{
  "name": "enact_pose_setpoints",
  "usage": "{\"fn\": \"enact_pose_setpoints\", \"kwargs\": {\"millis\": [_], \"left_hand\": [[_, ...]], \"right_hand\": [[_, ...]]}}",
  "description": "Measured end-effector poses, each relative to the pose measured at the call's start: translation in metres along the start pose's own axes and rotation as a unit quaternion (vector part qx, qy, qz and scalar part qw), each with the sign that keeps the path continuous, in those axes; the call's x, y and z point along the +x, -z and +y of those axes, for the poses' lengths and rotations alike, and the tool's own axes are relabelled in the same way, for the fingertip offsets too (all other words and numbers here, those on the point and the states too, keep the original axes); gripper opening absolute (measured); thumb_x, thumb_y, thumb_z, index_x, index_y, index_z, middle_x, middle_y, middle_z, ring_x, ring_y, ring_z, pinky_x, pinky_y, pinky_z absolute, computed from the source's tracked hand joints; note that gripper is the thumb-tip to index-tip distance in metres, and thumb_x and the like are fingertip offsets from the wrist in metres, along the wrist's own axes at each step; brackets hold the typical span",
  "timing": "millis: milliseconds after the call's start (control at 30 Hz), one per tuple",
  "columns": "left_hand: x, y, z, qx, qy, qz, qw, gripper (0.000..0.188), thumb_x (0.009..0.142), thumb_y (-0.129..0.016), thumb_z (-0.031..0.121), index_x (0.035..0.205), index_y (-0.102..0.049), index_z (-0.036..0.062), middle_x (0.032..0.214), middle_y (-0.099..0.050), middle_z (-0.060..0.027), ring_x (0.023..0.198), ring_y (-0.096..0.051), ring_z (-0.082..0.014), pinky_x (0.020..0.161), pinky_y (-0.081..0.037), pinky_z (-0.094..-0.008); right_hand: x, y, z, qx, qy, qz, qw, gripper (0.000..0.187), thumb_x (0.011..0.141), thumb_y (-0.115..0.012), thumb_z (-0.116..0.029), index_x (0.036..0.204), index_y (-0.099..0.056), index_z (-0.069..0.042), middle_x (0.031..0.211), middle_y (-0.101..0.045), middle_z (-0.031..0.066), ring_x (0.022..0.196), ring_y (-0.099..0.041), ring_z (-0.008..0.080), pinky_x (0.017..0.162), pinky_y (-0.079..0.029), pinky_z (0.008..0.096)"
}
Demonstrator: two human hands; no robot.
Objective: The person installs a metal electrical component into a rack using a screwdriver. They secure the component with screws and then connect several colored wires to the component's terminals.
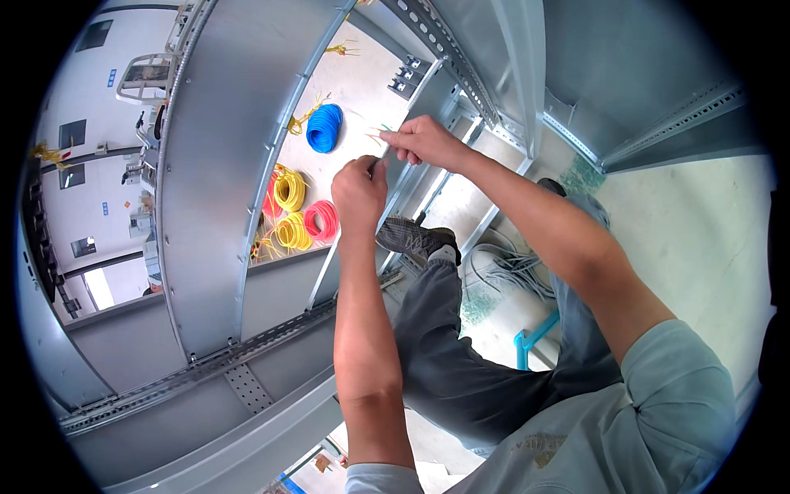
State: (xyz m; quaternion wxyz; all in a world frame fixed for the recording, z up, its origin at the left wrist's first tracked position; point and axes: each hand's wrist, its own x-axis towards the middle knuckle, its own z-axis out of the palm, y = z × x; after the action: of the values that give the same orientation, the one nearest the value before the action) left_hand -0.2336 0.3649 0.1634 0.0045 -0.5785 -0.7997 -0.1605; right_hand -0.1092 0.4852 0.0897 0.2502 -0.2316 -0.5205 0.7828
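My left hand (pixel 359 191) is closed around a small dark tool whose tip shows at the thumb. My right hand (pixel 422 140) pinches a thin yellow-green wire end (pixel 381 132) just above and right of the left hand. Both hands are held out in front of a grey metal cabinet frame upright (pixel 411 156). What lies inside the left fist is mostly hidden.
Wire coils lie on the floor beyond the frame: blue (pixel 324 128), yellow (pixel 290 189), pink (pixel 322 220), another yellow (pixel 293 232). A black terminal block (pixel 409 76) sits further off. Grey cables (pixel 506 267) and a blue stool leg (pixel 535 336) are by my legs and shoe (pixel 411 237).
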Motion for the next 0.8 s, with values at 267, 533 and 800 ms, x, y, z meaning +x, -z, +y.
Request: {"fn": "enact_pose_setpoints", "kwargs": {"millis": [267,533,800], "left_hand": [[-0.001,-0.011,0.016,0.084,0.009,0.042,0.996,0.021,0.083,-0.076,0.021,0.084,-0.073,0.0002,0.074,-0.069,-0.0199,0.066,-0.068,-0.0364,0.063,-0.053,-0.0417],[0.013,0.019,0.006,-0.066,0.064,-0.095,0.991,0.019,0.085,-0.074,0.021,0.091,-0.076,0.0033,0.073,-0.070,-0.0184,0.070,-0.070,-0.0330,0.067,-0.054,-0.0398],[-0.007,0.003,-0.012,-0.035,0.018,-0.012,0.999,0.023,0.086,-0.075,0.026,0.088,-0.073,0.0025,0.084,-0.071,-0.0151,0.072,-0.069,-0.0333,0.067,-0.053,-0.0410]], "right_hand": [[0.002,-0.001,0.006,0.010,-0.003,0.005,1.000,0.041,0.097,-0.069,-0.040,0.079,-0.069,-0.002,0.067,-0.062,0.0003,0.055,-0.054,0.0049,0.050,-0.042,0.0200],[0.000,0.000,0.002,-0.029,-0.001,0.011,1.000,0.047,0.093,-0.071,-0.047,0.073,-0.065,-0.005,0.065,-0.060,-0.0002,0.054,-0.053,0.0050,0.049,-0.042,0.0202],[-0.004,-0.002,-0.003,-0.024,-0.001,0.020,1.000,0.053,0.090,-0.072,-0.054,0.073,-0.067,-0.003,0.064,-0.061,0.0001,0.053,-0.055,0.0054,0.047,-0.042,0.0207]]}}
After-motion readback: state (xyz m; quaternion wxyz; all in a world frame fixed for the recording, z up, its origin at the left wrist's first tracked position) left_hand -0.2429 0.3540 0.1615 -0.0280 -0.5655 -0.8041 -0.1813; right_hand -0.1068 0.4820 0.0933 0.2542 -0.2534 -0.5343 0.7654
